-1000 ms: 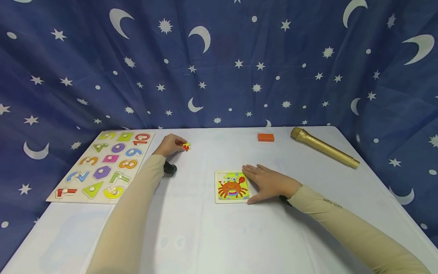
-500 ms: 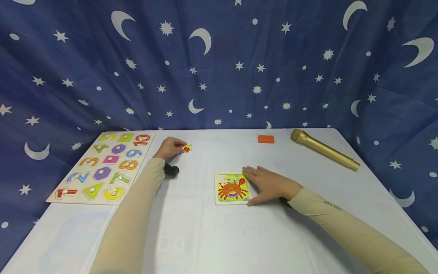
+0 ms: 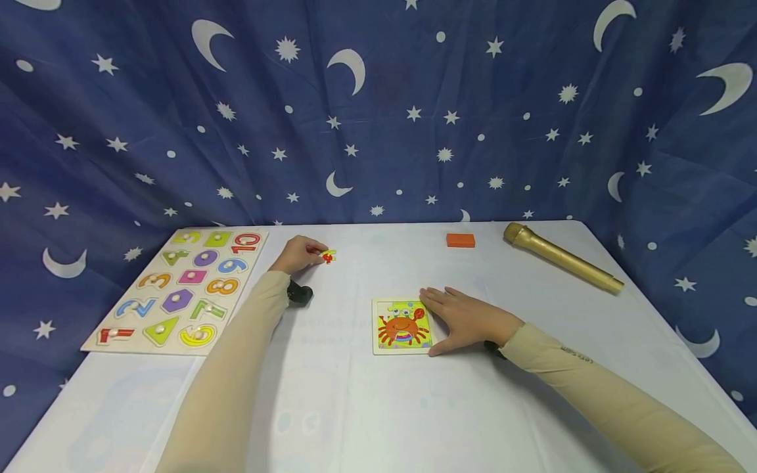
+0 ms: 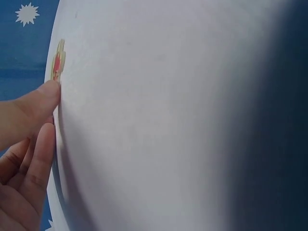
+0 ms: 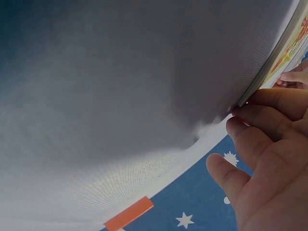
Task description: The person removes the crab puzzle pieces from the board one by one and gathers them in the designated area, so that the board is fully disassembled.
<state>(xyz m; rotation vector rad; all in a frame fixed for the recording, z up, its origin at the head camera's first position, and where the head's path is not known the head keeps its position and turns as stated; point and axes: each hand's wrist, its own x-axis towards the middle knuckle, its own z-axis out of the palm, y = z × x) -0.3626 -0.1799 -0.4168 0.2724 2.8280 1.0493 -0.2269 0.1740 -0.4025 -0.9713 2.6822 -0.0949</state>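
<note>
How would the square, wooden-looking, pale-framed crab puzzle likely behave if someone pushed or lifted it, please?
The crab puzzle would probably slide rather than roll or tip, since it lies flat. Its straight, board-like edge suggests it should be stiff when lifted. The right hand against its edge may resist a push toward it.

A deep blue fabric backdrop hangs behind the table and continues along its left and right sides, falling in soft folds. White crescent moons, stars, spiky bursts and dots pattern it. The tabletop is white, with faint pale printed shapes and soft shadows.
</note>
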